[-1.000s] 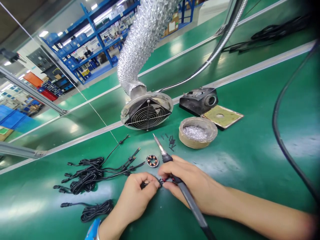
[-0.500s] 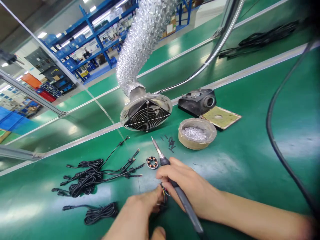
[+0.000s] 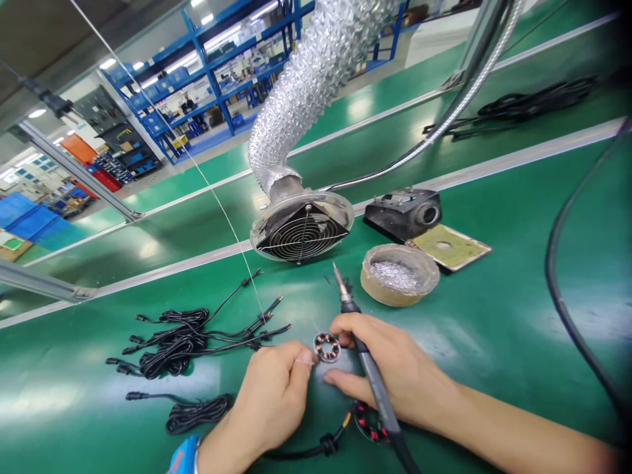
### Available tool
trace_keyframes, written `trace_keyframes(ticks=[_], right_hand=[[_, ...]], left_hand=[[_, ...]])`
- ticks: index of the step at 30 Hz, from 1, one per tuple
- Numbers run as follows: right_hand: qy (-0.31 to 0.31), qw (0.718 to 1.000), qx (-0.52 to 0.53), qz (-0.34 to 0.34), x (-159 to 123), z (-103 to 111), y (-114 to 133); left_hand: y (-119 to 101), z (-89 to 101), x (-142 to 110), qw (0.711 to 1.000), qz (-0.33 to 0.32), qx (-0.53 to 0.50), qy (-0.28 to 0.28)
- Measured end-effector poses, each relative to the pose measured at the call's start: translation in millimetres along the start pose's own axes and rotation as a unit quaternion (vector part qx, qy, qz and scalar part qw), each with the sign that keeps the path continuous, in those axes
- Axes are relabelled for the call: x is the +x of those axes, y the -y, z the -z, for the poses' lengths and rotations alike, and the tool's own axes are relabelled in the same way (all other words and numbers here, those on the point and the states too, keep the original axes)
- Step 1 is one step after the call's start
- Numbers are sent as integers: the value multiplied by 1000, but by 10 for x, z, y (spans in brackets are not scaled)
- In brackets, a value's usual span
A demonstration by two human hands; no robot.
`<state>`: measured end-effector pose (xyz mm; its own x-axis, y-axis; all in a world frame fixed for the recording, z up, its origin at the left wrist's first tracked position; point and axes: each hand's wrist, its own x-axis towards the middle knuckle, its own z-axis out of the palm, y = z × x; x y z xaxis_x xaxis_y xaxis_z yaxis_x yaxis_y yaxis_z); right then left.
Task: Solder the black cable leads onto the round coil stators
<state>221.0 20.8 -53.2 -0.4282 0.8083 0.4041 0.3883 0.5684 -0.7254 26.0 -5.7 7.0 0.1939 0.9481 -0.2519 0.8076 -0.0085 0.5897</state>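
Observation:
My right hand [image 3: 395, 375] is wrapped round a black soldering iron [image 3: 372, 378], whose tip points up and away toward the fan. Its thumb and forefinger touch the right side of a small copper-wound coil ring [image 3: 327, 347] on the green belt. My left hand [image 3: 274, 395] is curled, with its fingertips pinched against the ring's left edge. A second coil ring with red windings [image 3: 368, 424] lies under my right wrist, on a black cable [image 3: 306, 452]. A thin solder wire [image 3: 217, 197] slants down from the upper left toward my left hand.
A fume fan [image 3: 302, 230] on a silver duct stands behind the hands. A bowl of solder scraps [image 3: 399, 273], a black iron stand [image 3: 403, 212] and a yellow sponge pad [image 3: 451, 247] lie to the right. Black cable bundles [image 3: 172, 342] lie to the left. A thick cable [image 3: 557, 296] crosses at right.
My left hand has let go of the cabled coil ring, which now lies under my right wrist. Both hands have closed in on the small coil ring.

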Motion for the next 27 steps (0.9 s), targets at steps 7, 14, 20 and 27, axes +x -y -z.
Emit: trace_keyframes(ticks=[7, 14, 20, 27], right_hand=[[41, 999, -2, 19, 107, -50, 23], [62, 995, 42, 63, 144, -26, 47], [98, 991, 48, 75, 114, 34, 75], [114, 990, 44, 69, 119, 25, 61]], left_hand=[[125, 2, 67, 996, 39, -60, -50], [-3, 4, 105, 999, 44, 6, -11], [73, -43, 130, 996, 57, -63, 2], [204, 38, 155, 980, 86, -179, 6]])
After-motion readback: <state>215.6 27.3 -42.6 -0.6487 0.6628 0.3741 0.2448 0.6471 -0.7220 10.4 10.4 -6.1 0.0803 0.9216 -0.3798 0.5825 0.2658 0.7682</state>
